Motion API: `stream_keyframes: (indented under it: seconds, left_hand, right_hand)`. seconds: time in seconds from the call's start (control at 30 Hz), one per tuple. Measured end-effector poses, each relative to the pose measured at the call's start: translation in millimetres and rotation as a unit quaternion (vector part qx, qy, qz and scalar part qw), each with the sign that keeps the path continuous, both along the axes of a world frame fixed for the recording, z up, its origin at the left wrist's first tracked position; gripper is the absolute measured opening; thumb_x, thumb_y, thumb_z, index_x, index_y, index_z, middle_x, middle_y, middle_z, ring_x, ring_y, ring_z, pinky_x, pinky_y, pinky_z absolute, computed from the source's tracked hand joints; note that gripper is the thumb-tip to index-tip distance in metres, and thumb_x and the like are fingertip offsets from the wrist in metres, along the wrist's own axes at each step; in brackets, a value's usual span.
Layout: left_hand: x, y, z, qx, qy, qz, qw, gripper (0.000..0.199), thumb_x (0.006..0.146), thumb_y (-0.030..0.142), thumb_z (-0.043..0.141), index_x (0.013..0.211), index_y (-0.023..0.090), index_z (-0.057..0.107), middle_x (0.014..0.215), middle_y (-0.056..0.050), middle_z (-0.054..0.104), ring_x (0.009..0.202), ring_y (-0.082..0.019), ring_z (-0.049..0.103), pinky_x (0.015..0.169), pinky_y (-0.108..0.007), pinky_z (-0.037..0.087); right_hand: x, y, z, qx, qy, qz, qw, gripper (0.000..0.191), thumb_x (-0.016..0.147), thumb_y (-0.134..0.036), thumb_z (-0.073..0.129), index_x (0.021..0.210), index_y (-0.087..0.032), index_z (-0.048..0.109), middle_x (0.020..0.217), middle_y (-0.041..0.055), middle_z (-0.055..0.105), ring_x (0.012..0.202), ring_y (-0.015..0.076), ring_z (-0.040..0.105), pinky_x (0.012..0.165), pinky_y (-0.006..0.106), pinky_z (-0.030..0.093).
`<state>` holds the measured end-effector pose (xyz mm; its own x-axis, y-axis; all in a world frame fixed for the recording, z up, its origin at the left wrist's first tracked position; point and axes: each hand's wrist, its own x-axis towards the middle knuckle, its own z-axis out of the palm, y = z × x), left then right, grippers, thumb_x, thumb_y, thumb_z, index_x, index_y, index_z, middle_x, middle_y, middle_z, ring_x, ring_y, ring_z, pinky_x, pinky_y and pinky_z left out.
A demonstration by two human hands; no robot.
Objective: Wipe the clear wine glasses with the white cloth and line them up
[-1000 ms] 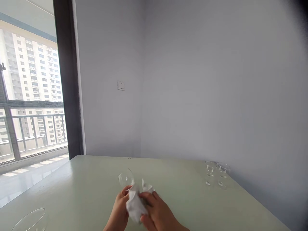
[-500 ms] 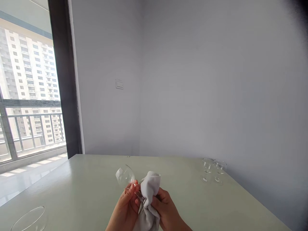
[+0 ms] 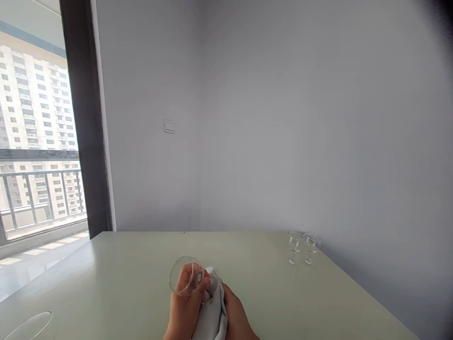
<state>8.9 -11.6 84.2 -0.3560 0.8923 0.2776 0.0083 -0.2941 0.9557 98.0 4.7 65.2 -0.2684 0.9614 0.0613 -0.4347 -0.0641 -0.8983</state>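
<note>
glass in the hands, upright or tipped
Tipped: the glass lies sideways in the left hand, round bowl toward the camera, cloth beside it.

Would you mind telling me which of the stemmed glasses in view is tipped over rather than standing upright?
The glass in the left hand, the held glass: its bowl is tipped, beside the white cloth. The two glasses by the wall stand upright on the table.
</note>
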Motion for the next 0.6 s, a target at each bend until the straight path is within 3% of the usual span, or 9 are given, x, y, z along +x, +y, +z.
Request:
stream_keyframes:
  seconds: [0.1, 0.2, 0.27, 0.33, 0.37, 0.4, 0.5, 0.6]
  left_hand:
    - [-15, 15, -3.9, -0.006, 0.066, 0.021, 0.998, 0.022, 0.070, 0.042, 0.065, 0.071, 0.023, 0.053, 0.066, 0.003, 0.054, 0.057, -0.012, 0.049, 0.057, -0.021, 0.038]
    - [-32, 27, -7.4, 0.005, 0.092, 0.036, 0.995, 0.024, 0.071, 0.044, 0.064, 0.072, 0.022, 0.053, 0.070, 0.003, 0.055, 0.060, -0.013, 0.052, 0.062, -0.023, 0.041]
    - [-38, 31, -11.6, -0.015, 0.103, 0.044, 0.994, 0.028, 0.069, 0.048, 0.064, 0.074, 0.022, 0.054, 0.072, 0.002, 0.057, 0.062, -0.015, 0.055, 0.062, -0.024, 0.043]
    - [-39, 31, -18.0, -0.043, 0.114, 0.039, 0.992, 0.033, 0.067, 0.053, 0.063, 0.077, 0.022, 0.056, 0.075, -0.001, 0.061, 0.067, -0.018, 0.058, 0.063, -0.027, 0.045]
    - [-37, 31, -22.0, -0.054, 0.115, 0.036, 0.991, 0.036, 0.065, 0.054, 0.063, 0.078, 0.021, 0.057, 0.078, -0.002, 0.063, 0.072, -0.021, 0.060, 0.065, -0.028, 0.046]
    - [-34, 30, -26.2, -0.064, 0.113, 0.030, 0.991, 0.039, 0.063, 0.055, 0.065, 0.079, 0.021, 0.058, 0.081, -0.004, 0.065, 0.078, -0.023, 0.061, 0.069, -0.030, 0.047]
    - [-19, 27, -38.9, -0.079, 0.077, 0.015, 0.994, 0.048, 0.056, 0.056, 0.069, 0.084, 0.018, 0.061, 0.087, -0.008, 0.068, 0.090, -0.027, 0.062, 0.078, -0.034, 0.047]
    - [-2, 26, -50.3, -0.067, 0.039, 0.026, 0.997, 0.049, 0.057, 0.058, 0.067, 0.086, 0.019, 0.059, 0.079, -0.005, 0.068, 0.078, -0.025, 0.063, 0.074, -0.035, 0.048]
  right_hand:
    - [10, 4, -10.9, -0.006, -0.075, 0.005, 0.997, 0.051, 0.078, -0.062, 0.040, 0.067, -0.017, 0.062, 0.056, 0.0016, 0.054, 0.056, 0.0164, 0.050, 0.053, 0.028, 0.041]
    - [25, 8, -16.5, 0.040, -0.231, 0.074, 0.969, 0.040, 0.072, -0.055, 0.055, 0.060, -0.017, 0.060, 0.054, -0.0018, 0.046, 0.049, 0.0117, 0.040, 0.050, 0.026, 0.035]
    - [34, 11, -15.7, 0.125, -0.389, 0.056, 0.911, 0.027, 0.065, -0.045, 0.066, 0.062, -0.017, 0.065, 0.066, 0.0002, 0.053, 0.049, 0.0104, 0.040, 0.052, 0.026, 0.034]
    - [37, 14, -12.9, 0.225, -0.522, -0.028, 0.822, 0.018, 0.066, -0.036, 0.067, 0.074, -0.021, 0.069, 0.087, 0.0029, 0.058, 0.054, 0.0105, 0.045, 0.058, 0.027, 0.036]
    - [37, 16, -11.9, 0.262, -0.558, -0.072, 0.784, 0.017, 0.067, -0.032, 0.065, 0.081, -0.023, 0.070, 0.092, 0.0033, 0.058, 0.056, 0.0108, 0.048, 0.060, 0.027, 0.038]
    - [35, 18, -11.5, 0.282, -0.569, -0.105, 0.765, 0.019, 0.068, -0.028, 0.064, 0.086, -0.024, 0.070, 0.093, 0.0031, 0.058, 0.059, 0.0113, 0.051, 0.062, 0.026, 0.039]
    - [26, 21, -16.4, 0.300, -0.568, -0.144, 0.753, 0.013, 0.067, -0.020, 0.064, 0.080, -0.021, 0.068, 0.077, 0.0007, 0.060, 0.063, 0.0128, 0.055, 0.058, 0.022, 0.037]
    - [19, 22, -26.4, 0.297, -0.572, -0.141, 0.751, 0.006, 0.072, -0.022, 0.060, 0.071, -0.020, 0.065, 0.068, -0.0003, 0.060, 0.058, 0.0121, 0.055, 0.051, 0.020, 0.033]
